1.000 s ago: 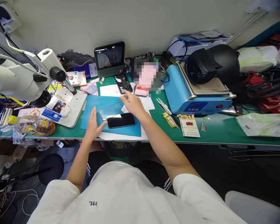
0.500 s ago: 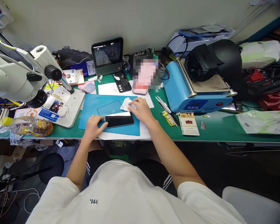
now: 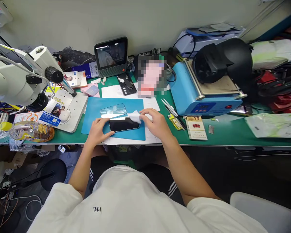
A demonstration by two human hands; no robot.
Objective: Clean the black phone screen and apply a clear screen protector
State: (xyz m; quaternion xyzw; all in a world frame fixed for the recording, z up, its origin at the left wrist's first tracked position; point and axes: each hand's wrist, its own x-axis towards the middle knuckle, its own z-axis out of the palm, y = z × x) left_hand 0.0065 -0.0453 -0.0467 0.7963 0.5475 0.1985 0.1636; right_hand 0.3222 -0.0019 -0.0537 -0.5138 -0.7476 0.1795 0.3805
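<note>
A smartphone with a dark, glossy screen lies face up on the blue mat. My left hand grips its left end, thumb at the near corner and fingers at the far one. Pinched in my right hand, a crumpled white wipe reaches over the phone's far right corner; I cannot tell whether it touches the screen. Just beyond the phone, a clear glass screen protector with a black border rests on the mat.
To the left stand a microscope and a bottle on its side. A smart display and a black phone case are at the back. On the right are tweezers, a cigarette packet and a blue machine.
My right hand has moved right and toward me, bringing the wipe from beside the screen protector to over the phone's right end. My left hand stays at the phone.
</note>
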